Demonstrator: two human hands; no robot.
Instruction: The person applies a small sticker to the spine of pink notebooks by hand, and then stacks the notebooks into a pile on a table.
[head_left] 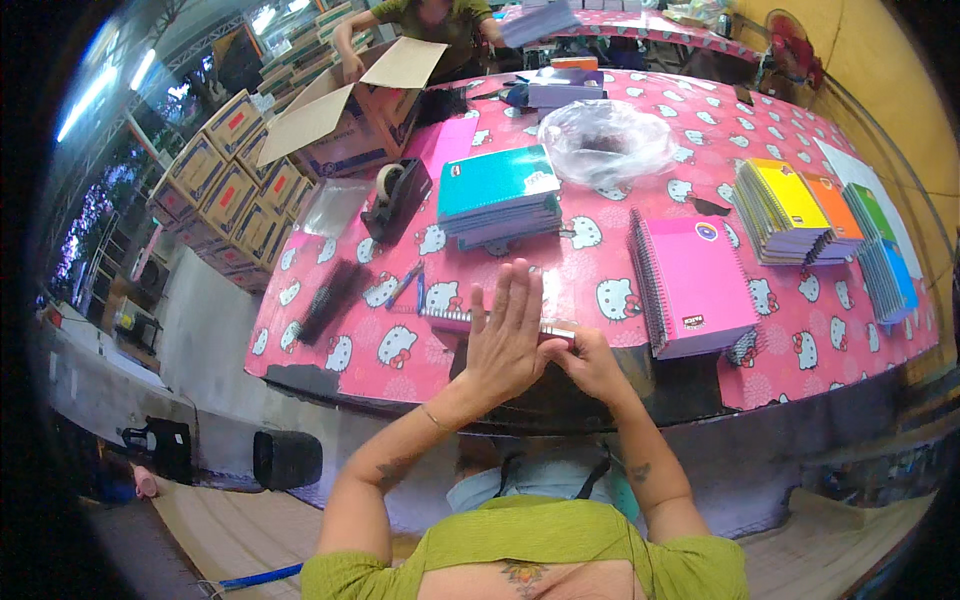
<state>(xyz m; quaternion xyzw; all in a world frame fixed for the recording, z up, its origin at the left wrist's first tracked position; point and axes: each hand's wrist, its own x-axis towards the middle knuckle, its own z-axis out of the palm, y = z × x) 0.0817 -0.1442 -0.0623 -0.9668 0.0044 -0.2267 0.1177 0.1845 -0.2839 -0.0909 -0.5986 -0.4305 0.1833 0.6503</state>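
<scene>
A spiral notebook with a pinkish cover is at the table's front edge, its coil side showing; my hands hide most of it. My left hand lies across it with the fingers stretched out and pointing away from me. At the notebook's right end, my right hand is closed, with thumb and fingers pinching it. Just beyond my hands is a stack of teal spiral notebooks. A taller stack of pink spiral notebooks stands to the right of my right hand.
Pens, a dark brush-like object and a tape dispenser lie left. A clear plastic bag sits beyond. Yellow notebooks and other coloured stacks stand right. Across the table, a person reaches toward an opened carton.
</scene>
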